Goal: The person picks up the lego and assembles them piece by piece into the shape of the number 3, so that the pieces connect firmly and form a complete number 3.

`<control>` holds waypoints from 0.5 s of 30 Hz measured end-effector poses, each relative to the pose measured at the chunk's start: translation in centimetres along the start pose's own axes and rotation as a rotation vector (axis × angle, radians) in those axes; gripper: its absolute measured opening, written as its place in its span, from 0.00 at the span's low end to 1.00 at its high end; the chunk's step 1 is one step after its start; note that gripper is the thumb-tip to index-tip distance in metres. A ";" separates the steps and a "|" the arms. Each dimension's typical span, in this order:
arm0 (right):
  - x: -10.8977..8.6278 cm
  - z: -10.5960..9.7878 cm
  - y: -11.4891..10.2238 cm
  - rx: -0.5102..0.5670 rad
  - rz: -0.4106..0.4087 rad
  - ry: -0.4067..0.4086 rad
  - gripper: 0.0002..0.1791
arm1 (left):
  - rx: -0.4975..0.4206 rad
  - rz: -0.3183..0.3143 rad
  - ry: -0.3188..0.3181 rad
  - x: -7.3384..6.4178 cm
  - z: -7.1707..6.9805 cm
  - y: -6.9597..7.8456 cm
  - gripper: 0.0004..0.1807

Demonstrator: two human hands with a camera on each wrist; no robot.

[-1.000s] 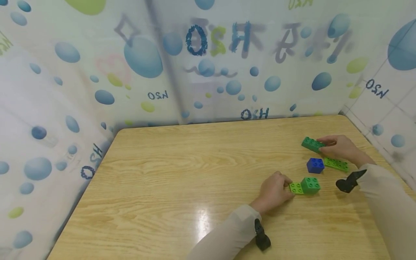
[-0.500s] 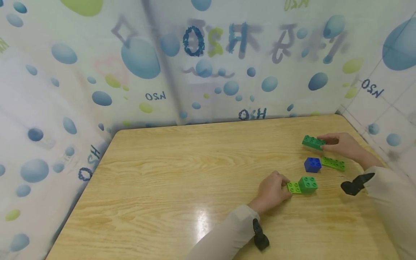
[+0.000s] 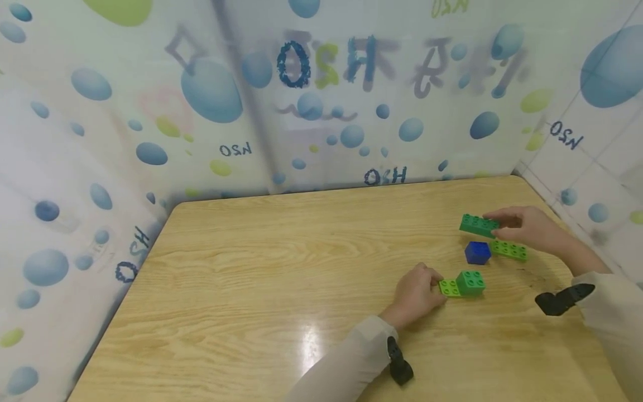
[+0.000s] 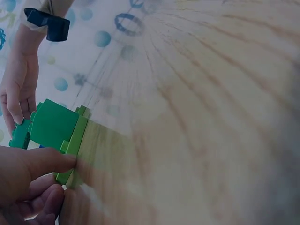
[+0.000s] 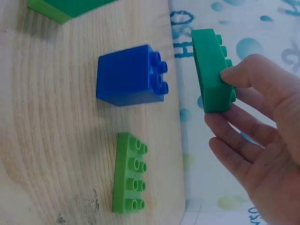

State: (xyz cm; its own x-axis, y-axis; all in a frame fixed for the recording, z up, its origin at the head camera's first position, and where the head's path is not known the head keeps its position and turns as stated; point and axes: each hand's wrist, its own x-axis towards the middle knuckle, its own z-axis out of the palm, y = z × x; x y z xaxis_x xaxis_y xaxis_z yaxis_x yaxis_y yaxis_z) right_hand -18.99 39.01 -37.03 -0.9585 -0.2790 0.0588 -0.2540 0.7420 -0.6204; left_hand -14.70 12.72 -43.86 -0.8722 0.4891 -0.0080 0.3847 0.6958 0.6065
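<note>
My left hand (image 3: 416,290) pinches the near end of a lime-green flat toy brick (image 3: 449,287) at the table, thumb on top in the left wrist view. On that brick's far end stands a square green brick (image 3: 471,283). Between the thumb and fingers of my right hand (image 3: 532,229) is a long dark green brick (image 3: 476,225), held up off the table with its studs facing up. Below it sits a blue square brick (image 3: 478,253). A second lime-green flat brick (image 5: 127,173) lies beside the blue one, studs up.
The wooden table (image 3: 251,268) ends at a back edge against a sheet (image 3: 321,128) printed with bubbles and letters. A white tiled wall (image 3: 593,184) stands close on the right. Black wrist straps (image 3: 399,363) show on the sleeves.
My right hand has turned the dark green brick, so more of its side shows, and brought it slightly nearer the blue brick. The left hand keeps its grip. The head view has shifted slightly.
</note>
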 end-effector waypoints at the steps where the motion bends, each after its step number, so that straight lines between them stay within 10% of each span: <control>1: -0.2 0.1 -0.3 -0.006 -0.011 0.011 0.22 | -0.001 -0.001 0.000 0.0 0.0 0.0 0.18; 15: -2.5 1.9 -2.3 -0.054 -0.130 0.048 0.20 | -0.031 -0.023 -0.007 0.0 0.1 0.1 0.19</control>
State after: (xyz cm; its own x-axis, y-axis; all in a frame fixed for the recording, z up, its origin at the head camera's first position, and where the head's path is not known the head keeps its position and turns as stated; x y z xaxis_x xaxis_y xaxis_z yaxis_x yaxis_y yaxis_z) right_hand -15.72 36.84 -37.25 -0.9220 -0.3460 0.1738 -0.3814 0.7338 -0.5622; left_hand -14.68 12.83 -43.91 -0.8785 0.4769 -0.0275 0.3551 0.6906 0.6301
